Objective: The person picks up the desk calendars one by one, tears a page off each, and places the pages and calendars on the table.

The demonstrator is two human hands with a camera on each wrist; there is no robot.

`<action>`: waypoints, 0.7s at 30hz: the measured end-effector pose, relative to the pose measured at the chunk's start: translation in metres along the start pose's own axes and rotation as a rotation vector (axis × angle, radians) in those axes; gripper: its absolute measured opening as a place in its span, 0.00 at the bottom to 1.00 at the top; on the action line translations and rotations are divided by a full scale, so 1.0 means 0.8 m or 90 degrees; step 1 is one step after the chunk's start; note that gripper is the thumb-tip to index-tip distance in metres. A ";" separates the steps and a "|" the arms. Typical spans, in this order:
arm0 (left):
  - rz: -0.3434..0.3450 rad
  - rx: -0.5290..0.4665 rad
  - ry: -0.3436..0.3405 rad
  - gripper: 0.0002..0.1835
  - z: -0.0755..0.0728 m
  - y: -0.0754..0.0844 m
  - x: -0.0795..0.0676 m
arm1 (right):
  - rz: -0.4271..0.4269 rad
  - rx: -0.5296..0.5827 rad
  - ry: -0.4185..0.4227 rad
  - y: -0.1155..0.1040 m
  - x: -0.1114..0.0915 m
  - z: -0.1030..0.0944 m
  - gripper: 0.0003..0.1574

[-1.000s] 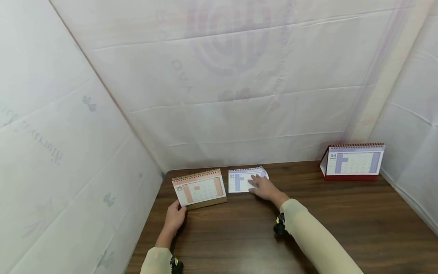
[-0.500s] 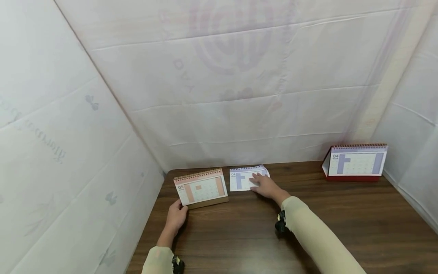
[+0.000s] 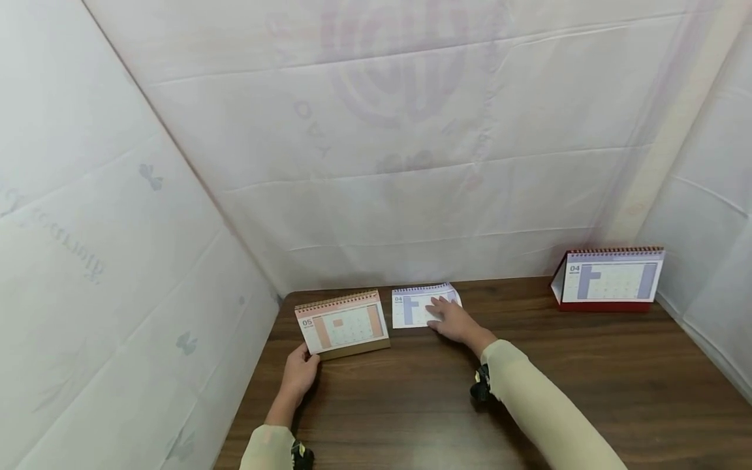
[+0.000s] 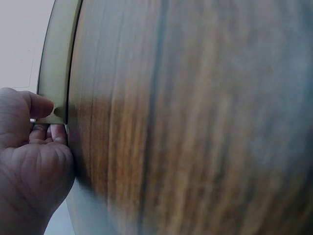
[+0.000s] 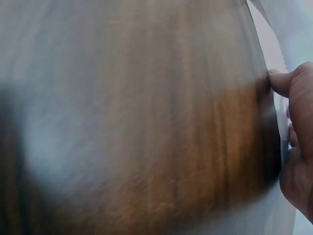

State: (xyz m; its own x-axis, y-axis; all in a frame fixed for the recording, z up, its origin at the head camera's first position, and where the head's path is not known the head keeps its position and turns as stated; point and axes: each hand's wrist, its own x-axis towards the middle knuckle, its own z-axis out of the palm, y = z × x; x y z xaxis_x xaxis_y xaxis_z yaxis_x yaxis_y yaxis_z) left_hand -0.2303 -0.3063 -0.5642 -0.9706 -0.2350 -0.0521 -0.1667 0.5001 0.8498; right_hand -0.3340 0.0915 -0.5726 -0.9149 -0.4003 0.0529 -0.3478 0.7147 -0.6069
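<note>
Desk calendars: 3 on one wood-grain counter (image 3: 388,398). Hands: 2.

1. Orange desk calendar (image 3: 346,324), page 05, stands tilted back on a gold-brown base near the counter's far left corner. Left hand (image 3: 299,374) grips it at the lower left corner; the left wrist view has the thumb on the front of the base and fingers on the other side.

2. Purple calendar pad (image 3: 410,311), page 04, lies on the counter just right of the orange one, a narrow gap between them. Its upper right corner curls up. Right hand (image 3: 454,321) rests on its right part with fingers spread and extended, open rather than clasping; thumb sits at the near edge. This hand blocks part of the date grid.

3. Red desk calendar (image 3: 613,279), page 04 with purple bands, stands upright at the far right, well apart from the other two and from both hands.

Surroundings: 3 white fabric walls, at left (image 3: 123,261), back (image 3: 376,215) and right (image 3: 713,215), with faint prints on the left and back ones. Cream sleeves, 2 (image 3: 540,405). Black wrist devices, 2 (image 3: 480,384), one per arm.
</note>
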 end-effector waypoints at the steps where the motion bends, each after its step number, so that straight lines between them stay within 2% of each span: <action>1: -0.001 0.002 0.001 0.28 0.000 0.000 0.000 | -0.004 -0.004 0.005 -0.002 -0.001 0.001 0.32; 5: -0.002 0.006 0.005 0.28 0.003 -0.001 -0.001 | -0.059 -0.033 0.045 -0.011 -0.009 0.011 0.30; 10: 0.006 0.003 0.006 0.28 0.005 0.001 0.002 | -0.126 -0.027 0.083 -0.037 -0.024 0.020 0.30; 13: 0.008 -0.001 0.009 0.28 0.006 0.001 0.003 | -0.135 0.000 0.074 -0.060 -0.032 0.027 0.28; 17: 0.004 -0.002 0.020 0.29 0.007 -0.002 0.004 | -0.144 0.051 0.035 -0.090 -0.036 0.040 0.24; 21: 0.004 -0.009 0.024 0.28 0.006 -0.004 0.007 | -0.149 0.067 0.007 -0.112 -0.035 0.057 0.18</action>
State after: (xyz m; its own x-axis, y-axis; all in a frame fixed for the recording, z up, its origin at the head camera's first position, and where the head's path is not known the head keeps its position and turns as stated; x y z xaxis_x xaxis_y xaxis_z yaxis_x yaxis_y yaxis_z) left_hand -0.2360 -0.3048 -0.5698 -0.9641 -0.2642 -0.0274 -0.1586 0.4898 0.8573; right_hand -0.2681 0.0122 -0.5558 -0.8142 -0.5411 0.2105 -0.5281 0.5395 -0.6558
